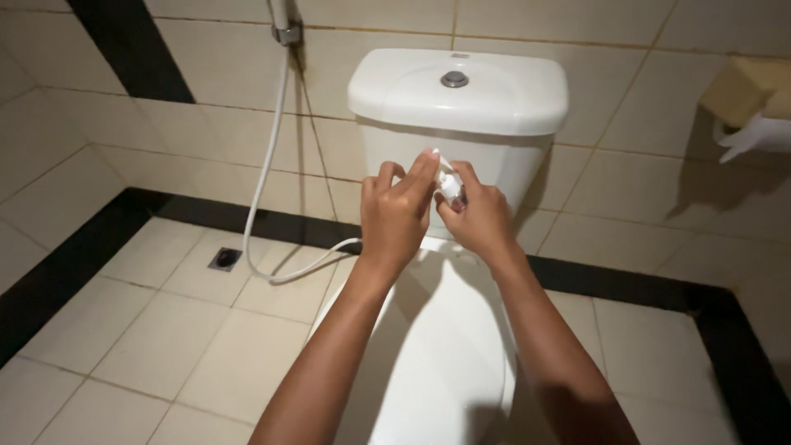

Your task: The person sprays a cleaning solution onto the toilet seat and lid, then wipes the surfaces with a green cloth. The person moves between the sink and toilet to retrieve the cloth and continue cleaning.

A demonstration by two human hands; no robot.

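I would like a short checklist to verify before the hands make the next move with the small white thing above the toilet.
1. Both hands on the small white thing: ok, left hand and right hand pinch it together.
2. What the thing is: cannot tell, too small and partly covered by fingers.
3. Toilet lid closed under the hands: ok.
4. Tank cover in place, flush button on top: ok.
5. Spray hose away from the hands: ok, it hangs on the wall to the left and loops to the floor.
6. Paper holder on the right wall: cannot tell how much paper, cut by the edge.
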